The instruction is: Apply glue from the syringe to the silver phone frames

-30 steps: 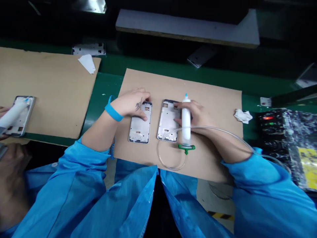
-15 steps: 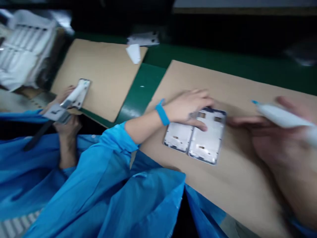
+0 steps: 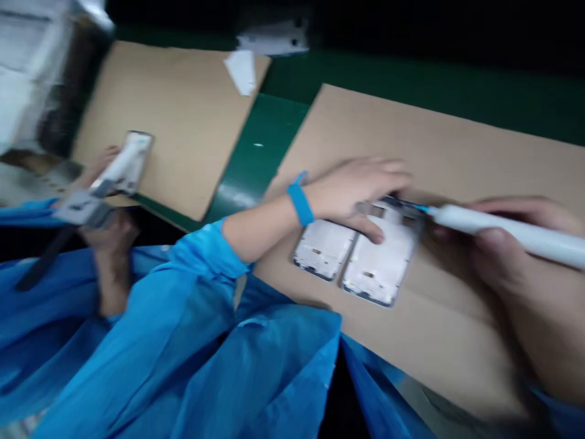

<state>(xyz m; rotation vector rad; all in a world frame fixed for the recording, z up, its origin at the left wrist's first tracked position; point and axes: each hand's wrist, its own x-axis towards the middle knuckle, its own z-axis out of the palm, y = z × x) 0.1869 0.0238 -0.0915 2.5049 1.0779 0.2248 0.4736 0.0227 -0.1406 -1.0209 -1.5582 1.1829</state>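
Note:
Two silver phone frames lie side by side on a brown cardboard sheet (image 3: 457, 152): the left frame (image 3: 320, 250) and the right frame (image 3: 381, 265). My left hand (image 3: 361, 186), with a blue wristband, lies flat across their top ends, fingers stretched out and pressing on them. My right hand (image 3: 512, 256) is closed round a white glue syringe (image 3: 503, 231). Its blue tip touches the top right corner of the right frame. The picture is smeared by motion.
To the left, a co-worker's hands (image 3: 105, 183) in blue sleeves hold a white dispenser over another phone frame (image 3: 132, 155) on a second cardboard sheet (image 3: 183, 122). A white paper scrap (image 3: 240, 70) and another frame (image 3: 272, 36) lie at the back on the green table (image 3: 265, 152).
My view has swung left and tilted. The two frames now lie pushed together. My right hand has laid the syringe over and brought its tip down to the right frame's corner.

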